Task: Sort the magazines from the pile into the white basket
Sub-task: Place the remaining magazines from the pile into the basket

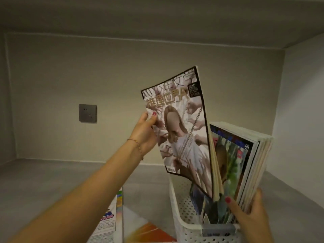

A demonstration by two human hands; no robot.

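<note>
Grey shelf surface [52, 181] runs wall to wall w/ a board overhead; I'm reaching in w/ both arms.

White basket [182, 204], perforated plastic, sits at the surface's front right, near its front edge. A grey label holder is clipped to its near rim; no text I can read on it.

Stack of magazines [245, 163] stands upright in the basket's right part, leaning toward the right wall. Front cover of the stack is green & colourful, w/ "20" printed at its top right corner; other writing too blurred.

Held magazine [182, 130], black-bordered, tilted w/ its top leaning right, its lower corner dipping into the basket just left of the stack. Cover shows a figure in a white dress w/ a chain & many reaching hands; large Chinese title across the top, gold characters below ending in "A", a small black text box top right, barcode bottom left. I can't read the fine print.

Pile of magazines [112, 221] lies flat at the surface's front edge, left of the basket: one w/ a white cartoon cover, one orange.

My left hand [145, 132] pinches the held magazine's left edge, thumb on the cover. My right hand [249, 218] grips the stack's bottom, thumb across the front cover, fingers curled behind.

Grey wall socket [87, 113] on the back wall, left of centre.
</note>
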